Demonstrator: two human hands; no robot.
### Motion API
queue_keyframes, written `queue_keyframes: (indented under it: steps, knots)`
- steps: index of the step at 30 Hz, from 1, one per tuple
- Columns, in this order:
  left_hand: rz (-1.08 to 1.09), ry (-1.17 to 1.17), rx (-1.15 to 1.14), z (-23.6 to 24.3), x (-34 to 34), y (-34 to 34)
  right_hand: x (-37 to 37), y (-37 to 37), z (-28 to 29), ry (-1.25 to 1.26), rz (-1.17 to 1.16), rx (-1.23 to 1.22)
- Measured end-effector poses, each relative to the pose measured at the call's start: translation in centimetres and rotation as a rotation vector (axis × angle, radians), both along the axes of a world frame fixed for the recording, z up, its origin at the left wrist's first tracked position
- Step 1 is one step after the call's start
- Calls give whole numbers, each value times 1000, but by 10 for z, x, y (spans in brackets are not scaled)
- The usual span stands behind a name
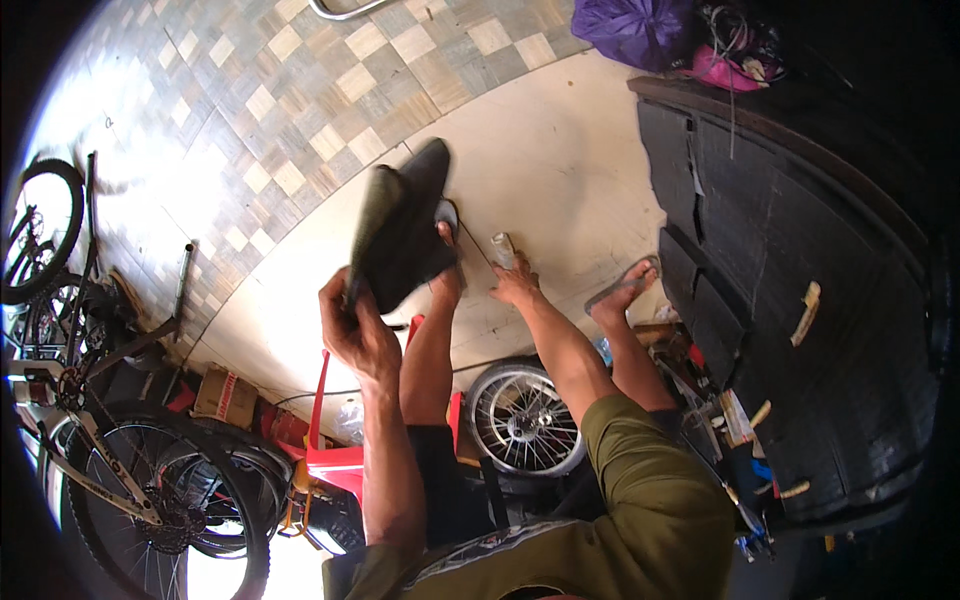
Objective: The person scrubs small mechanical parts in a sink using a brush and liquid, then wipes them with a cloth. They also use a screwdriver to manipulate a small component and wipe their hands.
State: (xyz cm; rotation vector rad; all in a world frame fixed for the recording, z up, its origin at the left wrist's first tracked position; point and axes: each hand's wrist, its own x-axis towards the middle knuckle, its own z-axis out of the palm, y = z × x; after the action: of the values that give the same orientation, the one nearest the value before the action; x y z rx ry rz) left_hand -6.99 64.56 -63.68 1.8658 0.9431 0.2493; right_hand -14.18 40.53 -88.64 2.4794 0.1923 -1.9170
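Note:
My left hand grips a dark, floppy-looking piece, black with an olive-green side and a rounded tip, held up over the pale floor. What exactly it is, I cannot make out. My right hand is lower, to the right, with fingers apart at a small translucent container; the fingertips appear to touch it, but whether they grip it is unclear. My left foot is partly hidden behind the dark piece, and my right foot wears a flip-flop.
Bicycles, a cardboard box and a red plastic chair stand left. A spoked wheel lies between my legs. A black wooden cabinet borders the right, purple and pink bags at its far end.

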Motion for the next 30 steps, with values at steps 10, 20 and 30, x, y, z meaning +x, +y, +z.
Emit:
queue_keyframes:
  steps: [10,20,30]
  knots:
    - [-439,-13,-180,113,7,-48,35,-66,151,-331,-394,389]
    - [-917,-318,-107,363,76,-101,148,-149,666,-715,-716,651]
    - [-1278,-509,-161,576,133,-270,226,-299,785,-1850,-595,485]
